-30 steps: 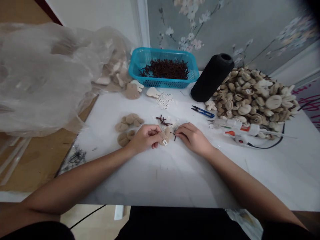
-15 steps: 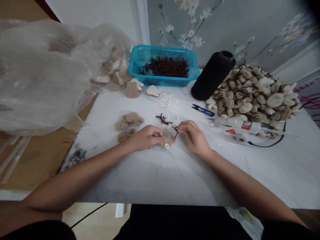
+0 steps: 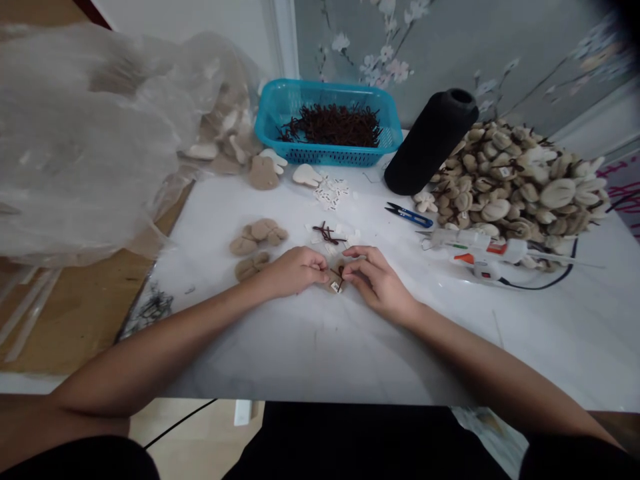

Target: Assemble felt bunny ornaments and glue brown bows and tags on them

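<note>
Between my hands is a small beige plush piece (image 3: 327, 288) with a white label (image 3: 336, 287) on its front. My left hand (image 3: 296, 273) is closed, its thumb and fingertips pinching the plush at its left side. My right hand (image 3: 379, 281) pinches a dark brown cord bow (image 3: 341, 271), which lies against the plush just above the label. Fingers partly cover both items. Just beyond them lie more brown cord bows (image 3: 327, 233) among white scraps. Several beige plush pieces (image 3: 263, 230) rest beside my left hand.
A blue basket (image 3: 325, 157) of brown cord bows stands at the back, near white labels (image 3: 332, 192). To the right are a black cone (image 3: 430, 143), blue thread snips (image 3: 409, 215), a glue gun (image 3: 487, 270) and heaped plush pieces (image 3: 505, 180). A plastic bag (image 3: 100, 147) fills the left.
My right hand has moved left, bringing the brown cord bow onto the plush piece above its label. My left hand keeps its grip on the plush. The view has tilted slightly.
</note>
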Demonstrator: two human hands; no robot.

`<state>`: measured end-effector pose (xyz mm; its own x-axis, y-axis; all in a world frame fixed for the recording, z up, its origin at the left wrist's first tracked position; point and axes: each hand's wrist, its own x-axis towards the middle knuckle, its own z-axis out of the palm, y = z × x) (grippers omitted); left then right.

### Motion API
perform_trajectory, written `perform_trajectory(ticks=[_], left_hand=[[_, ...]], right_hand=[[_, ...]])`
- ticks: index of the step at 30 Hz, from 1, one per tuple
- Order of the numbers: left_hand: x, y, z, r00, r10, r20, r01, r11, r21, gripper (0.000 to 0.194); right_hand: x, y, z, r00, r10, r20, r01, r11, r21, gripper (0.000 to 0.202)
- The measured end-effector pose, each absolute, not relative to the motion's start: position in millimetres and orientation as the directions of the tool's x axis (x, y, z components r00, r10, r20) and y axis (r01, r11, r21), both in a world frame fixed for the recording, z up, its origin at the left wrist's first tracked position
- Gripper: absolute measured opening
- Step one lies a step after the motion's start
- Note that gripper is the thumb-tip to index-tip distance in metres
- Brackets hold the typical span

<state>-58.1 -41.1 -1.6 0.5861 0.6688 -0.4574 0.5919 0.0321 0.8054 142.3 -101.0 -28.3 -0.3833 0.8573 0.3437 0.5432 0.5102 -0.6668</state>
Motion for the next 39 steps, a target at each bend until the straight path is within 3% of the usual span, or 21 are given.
perform_trajectory(ticks=[16,24,33,39], left_hand=[[-55.6,-41.3,-1.8,0.610,0.688,-0.393,0.583,-0.053,0.811,0.020],[-54.6,-42.0,0.8,0.603,0.701,-0.381,0.573,-0.048,0.818,0.018],[-55.3,-41.9,1.5,0.603,0.688,-0.405,0.602,-0.059,0.796,0.021],[-56.6,-42.4,-0.7,0.589,0.674,-0.445,0.591,0.016,0.806,0.019]], right_hand=[[139.6,-96.7,-30.4,-0.416,0.836,0.357,0.623,0.548,-0.557,0.016],[143.3,-100.5,-29.3,-0.249,0.865,0.436,0.548,0.497,-0.673,0.010],[139.4,-98.3,-32.0,-0.370,0.848,0.379,0.576,0.530,-0.623,0.014],[149.3,-101.7,-14.8,-0.167,0.870,0.464,0.536,0.475,-0.698,0.010]])
